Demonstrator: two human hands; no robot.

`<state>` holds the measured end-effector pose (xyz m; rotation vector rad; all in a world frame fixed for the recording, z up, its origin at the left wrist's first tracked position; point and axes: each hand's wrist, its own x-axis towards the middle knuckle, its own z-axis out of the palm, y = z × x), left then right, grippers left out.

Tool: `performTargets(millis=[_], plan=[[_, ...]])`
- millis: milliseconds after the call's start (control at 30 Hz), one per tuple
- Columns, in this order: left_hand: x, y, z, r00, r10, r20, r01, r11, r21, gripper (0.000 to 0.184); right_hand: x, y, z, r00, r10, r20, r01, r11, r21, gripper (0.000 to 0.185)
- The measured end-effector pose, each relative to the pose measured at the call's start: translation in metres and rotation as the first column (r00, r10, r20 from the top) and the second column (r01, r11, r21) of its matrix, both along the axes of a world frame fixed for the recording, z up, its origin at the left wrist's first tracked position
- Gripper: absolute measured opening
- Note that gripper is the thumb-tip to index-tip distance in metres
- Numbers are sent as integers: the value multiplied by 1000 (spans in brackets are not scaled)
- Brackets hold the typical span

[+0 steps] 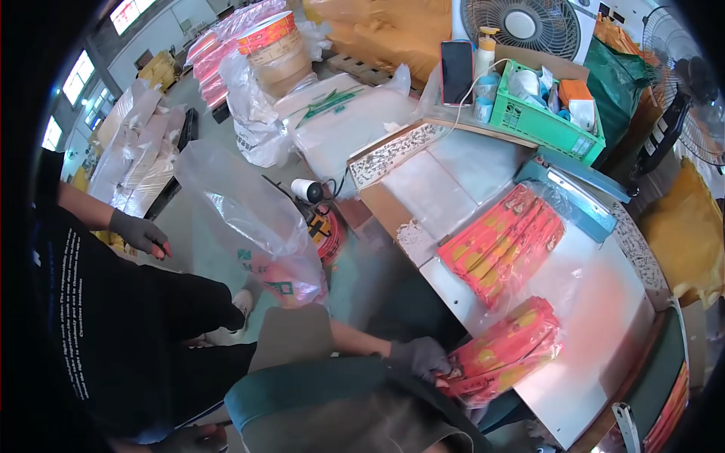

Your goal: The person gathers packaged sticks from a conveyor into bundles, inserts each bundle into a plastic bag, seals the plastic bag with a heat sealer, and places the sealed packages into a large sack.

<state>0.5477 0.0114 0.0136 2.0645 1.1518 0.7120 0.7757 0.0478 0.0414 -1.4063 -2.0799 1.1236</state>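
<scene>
My left hand point(421, 358), in a grey glove with bare fingertips, is closed on the near end of a clear-wrapped bundle of red-and-yellow printed packets point(502, 351). The bundle is tilted over the near edge of the white work table point(578, 385). Only a small part of my right hand point(476, 415) shows under the bundle's lower edge, and its fingers are hidden. Farther back on the table lies a second similar bundle point(502, 241), with clear plastic around it. A blue-grey metal device point(578, 200) stands beside that one.
At left stands a co-worker in a black shirt point(83, 302), one gloved hand point(140, 232) hanging down. Before them is a large clear plastic bag point(249, 219). A green basket point(544, 113), a phone point(456, 72) and a pump bottle point(485, 53) stand behind the table, near a fan point(519, 24).
</scene>
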Motion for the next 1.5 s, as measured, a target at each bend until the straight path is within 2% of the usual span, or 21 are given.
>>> performTargets(millis=[167,267,367,433,467,533,600,633,767,833,867,967,1033,1067,1100,1133,1167,1233,1300,1433,1500], plan=[[-4,53,67,923,-108,368,182,968,-172,34,21,56,48,941,265,211,-299,943,148,54],[-22,118,171,848,-276,452,252,961,114,19,55,99,119,851,232,471,-440,805,399,46],[-20,166,263,890,-241,387,33,881,472,16,77,121,203,850,-47,525,-437,495,751,39],[-19,166,323,869,-232,437,42,915,401,16,74,118,250,921,-174,348,-321,168,932,32],[-25,162,335,867,-253,429,92,928,362,17,52,102,275,933,-258,250,-116,442,889,25],[-38,166,344,901,-263,344,165,943,288,21,44,115,284,970,-152,189,-69,573,817,16],[-32,177,325,998,-14,-66,39,919,392,35,47,136,285,982,-71,174,-64,745,664,25],[-28,199,299,988,-129,-83,151,725,672,31,51,147,275,970,-107,216,-82,697,712,23],[-32,207,283,970,88,-226,86,747,659,11,5,153,278,979,171,-108,13,481,877,31],[-21,193,284,994,64,-88,11,742,670,9,-19,163,249,972,100,213,-235,447,863,27],[-25,200,280,960,213,-180,131,226,965,19,-21,163,246,959,90,268,-276,510,815,25],[-16,184,289,986,30,167,-151,603,783,9,-33,178,246,934,112,338,-338,578,742,21],[-107,253,191,925,-118,361,-20,935,355,66,-51,197,250,960,111,258,-279,491,826,21],[-69,221,232,974,-43,220,25,996,87,82,-58,206,250,975,100,200,-223,481,848,21],[-30,188,272,1000,-19,14,21,986,-168,100,-68,218,249,983,117,140,-179,476,861,20],[-58,211,126,955,137,264,-207,943,259,100,-82,235,248,984,159,76,-143,473,869,19],[-50,212,147,909,172,379,-82,967,-242,95,-87,253,241,995,100,23,-72,523,849,17],[-28,214,168,723,303,620,91,849,-521,69,-92,326,189,989,98,-114,38,570,821,17],[-42,241,130,752,258,606,58,890,-452,58,-87,389,143,924,-25,-382,242,811,533,27],[-66,280,99,764,364,534,-22,841,-541,59,-91,468,98,891,-351,-288,443,534,720,81],[-78,307,97,759,381,528,12,803,-596,61,-112,489,126,920,-278,-278,393,641,660,85]])
